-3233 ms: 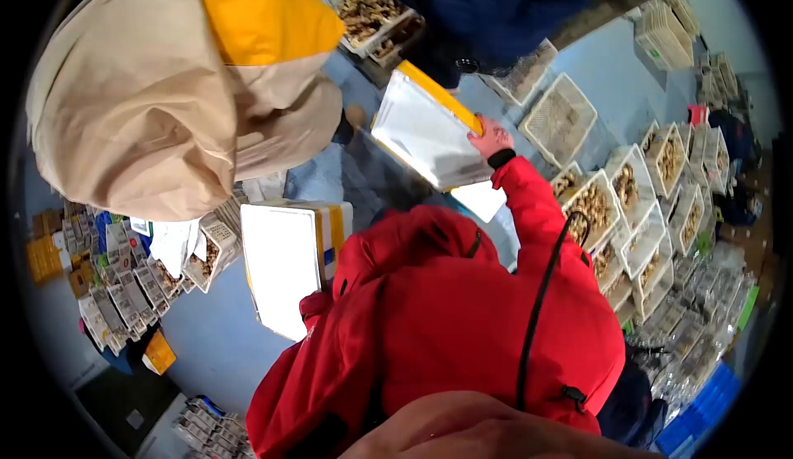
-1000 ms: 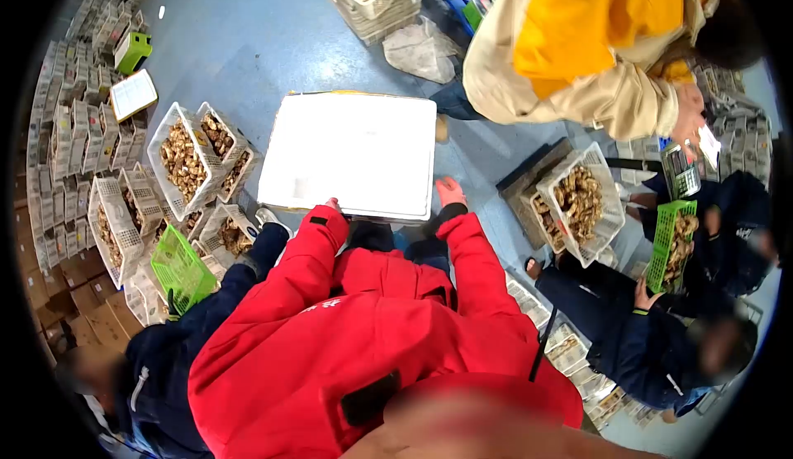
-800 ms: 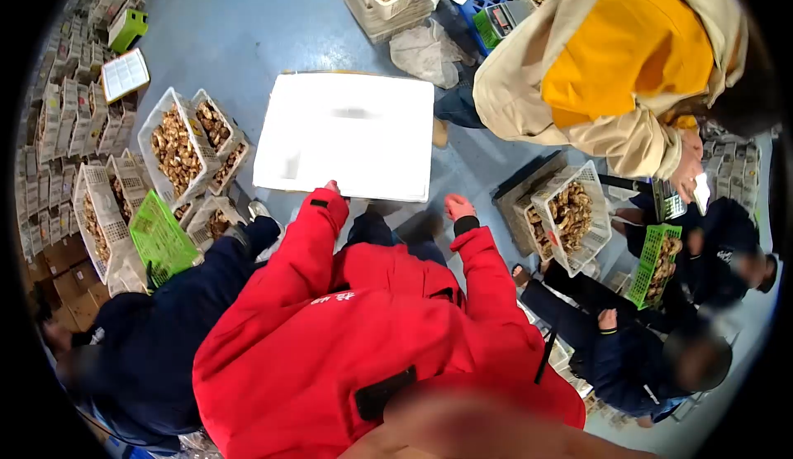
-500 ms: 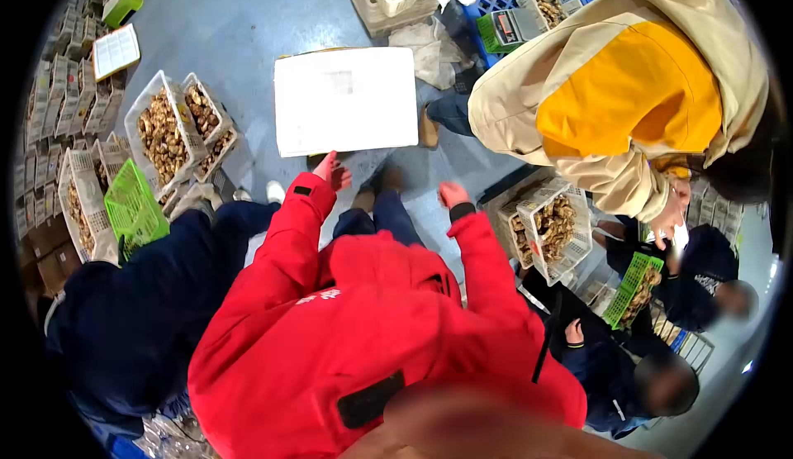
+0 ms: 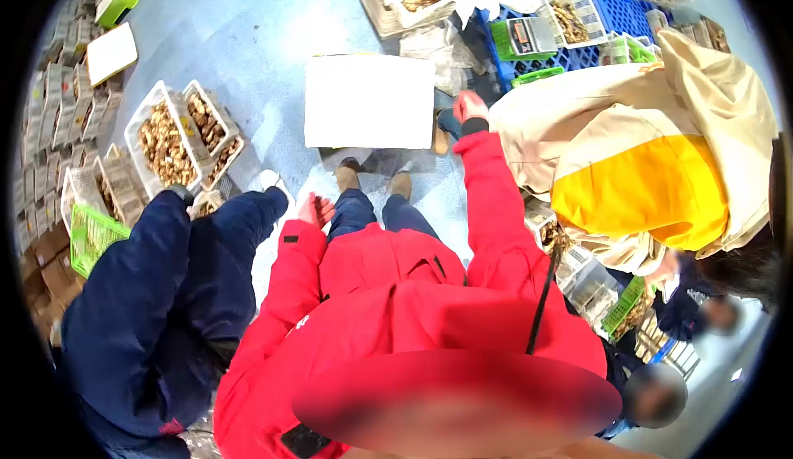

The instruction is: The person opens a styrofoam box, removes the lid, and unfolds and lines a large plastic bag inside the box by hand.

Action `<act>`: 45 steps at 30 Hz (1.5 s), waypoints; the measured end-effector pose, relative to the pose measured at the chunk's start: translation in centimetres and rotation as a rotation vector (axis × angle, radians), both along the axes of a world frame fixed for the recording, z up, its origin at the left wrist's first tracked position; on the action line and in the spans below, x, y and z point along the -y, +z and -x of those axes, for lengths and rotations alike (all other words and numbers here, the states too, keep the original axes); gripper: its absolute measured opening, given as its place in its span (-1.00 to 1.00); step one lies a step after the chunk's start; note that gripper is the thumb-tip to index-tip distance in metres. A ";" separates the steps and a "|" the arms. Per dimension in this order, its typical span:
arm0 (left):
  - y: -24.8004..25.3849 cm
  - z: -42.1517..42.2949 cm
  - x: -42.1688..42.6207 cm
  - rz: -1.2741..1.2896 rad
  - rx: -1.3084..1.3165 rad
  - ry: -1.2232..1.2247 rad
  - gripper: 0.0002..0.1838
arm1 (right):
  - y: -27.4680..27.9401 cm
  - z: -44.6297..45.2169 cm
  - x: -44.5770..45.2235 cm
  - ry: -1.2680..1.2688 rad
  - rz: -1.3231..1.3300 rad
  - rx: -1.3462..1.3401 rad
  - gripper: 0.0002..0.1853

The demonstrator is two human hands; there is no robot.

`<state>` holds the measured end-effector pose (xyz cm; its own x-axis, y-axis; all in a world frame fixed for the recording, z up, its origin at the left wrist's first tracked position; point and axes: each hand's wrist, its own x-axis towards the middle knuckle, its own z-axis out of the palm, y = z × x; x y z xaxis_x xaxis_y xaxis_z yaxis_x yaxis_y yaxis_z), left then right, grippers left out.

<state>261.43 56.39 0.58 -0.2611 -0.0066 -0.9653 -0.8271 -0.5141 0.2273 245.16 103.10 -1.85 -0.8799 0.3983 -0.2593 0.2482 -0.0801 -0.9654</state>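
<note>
My left hand hangs low in front of the red jacket, its fingers loosely curled but apart, holding nothing I can see. Farther forward, my right hand is closed into a fist, with nothing showing in it. It appears just right of a white box with a flat, plain top, and I see no contact between them. My shoes are on the floor below the box's near edge.
Left of the box are white crates of mushroom-like produce and a person in dark blue. To the right, a person in a beige and yellow jacket bends over. Behind them are a scale and blue pallets.
My right hand has swung forward and up beside the box's right edge. My left hand has dropped back toward my body. The person in beige has shifted, covering more of the right-hand crates.
</note>
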 end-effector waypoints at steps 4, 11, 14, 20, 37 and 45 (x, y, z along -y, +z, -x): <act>-0.9 -0.2 5.8 0.034 -0.045 0.069 -0.50 | 2.0 11.4 -3.4 -0.427 -0.124 0.201 -0.58; -1.7 -0.9 8.0 0.164 0.069 0.189 -0.49 | 11.7 25.2 -6.3 -0.306 -0.944 0.313 -0.23; -0.3 0.1 4.1 0.136 0.026 0.095 -0.47 | 10.8 29.5 -7.8 -0.196 -1.103 0.256 -0.21; 2.2 5.1 -3.9 0.017 0.048 -0.137 -0.47 | 3.9 34.7 -9.7 0.211 -1.251 0.674 -0.33; 15.5 24.9 -9.5 -0.197 -0.761 -0.361 -0.65 | 18.2 3.2 23.8 0.802 -0.151 0.081 -0.75; 16.4 21.7 -3.9 -0.119 -0.739 -0.371 -0.71 | 10.9 1.6 15.6 0.006 0.400 0.197 -0.46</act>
